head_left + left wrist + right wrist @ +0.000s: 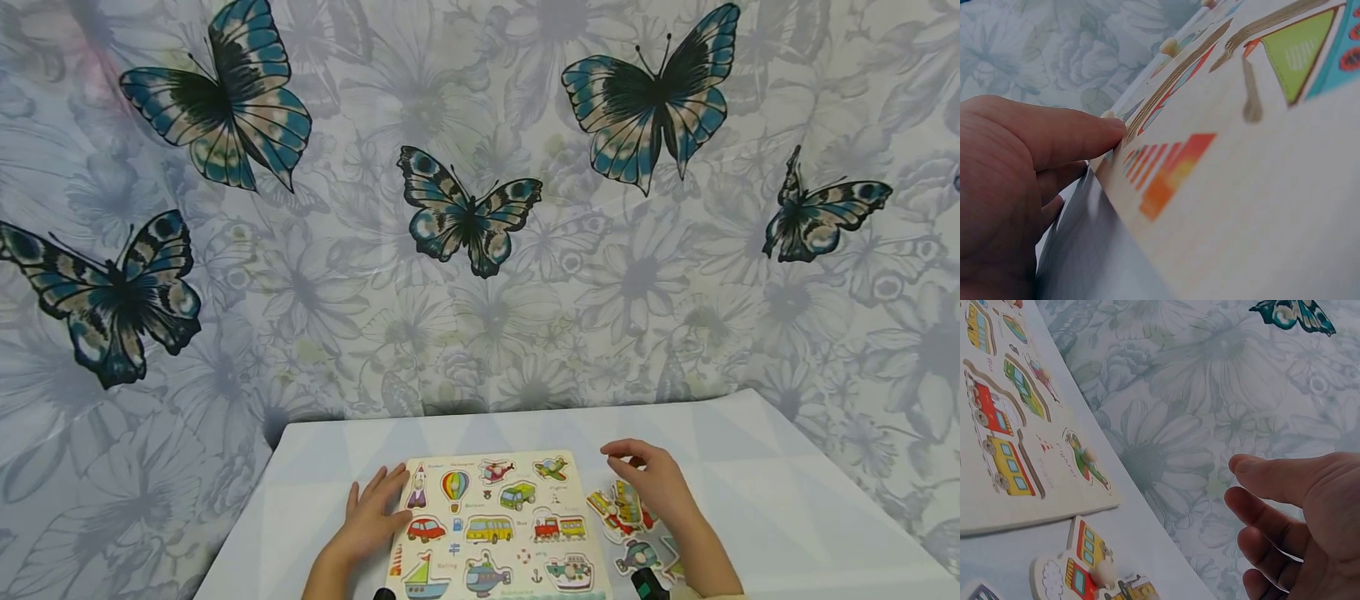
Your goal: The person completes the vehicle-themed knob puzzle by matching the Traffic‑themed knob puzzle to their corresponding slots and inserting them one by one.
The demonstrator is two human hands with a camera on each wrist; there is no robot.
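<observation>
A cream wooden peg puzzle board (522, 533) with pictures of vehicles lies on the table. My left hand (372, 518) rests at its left edge, the thumb touching the border beside orange stripes (1172, 175) in the left wrist view. Off the board's right side, my right hand (651, 477) is raised over the table, fingers loosely bent with nothing between them. Below it lie loose puzzle pieces, among them a red and yellow train piece (1082, 575) with a knob and a grey-blue piece (637, 556). My right forearm hides part of this pile. A green plane piece (1088, 464) with a knob sits at the board's upper right corner.
The white table (780, 500) reaches back to a wall hanging (337, 333) printed with flowers and butterflies. A black object (649, 585) shows at my right wrist, and another dark one (384, 594) at the bottom near the board's left corner.
</observation>
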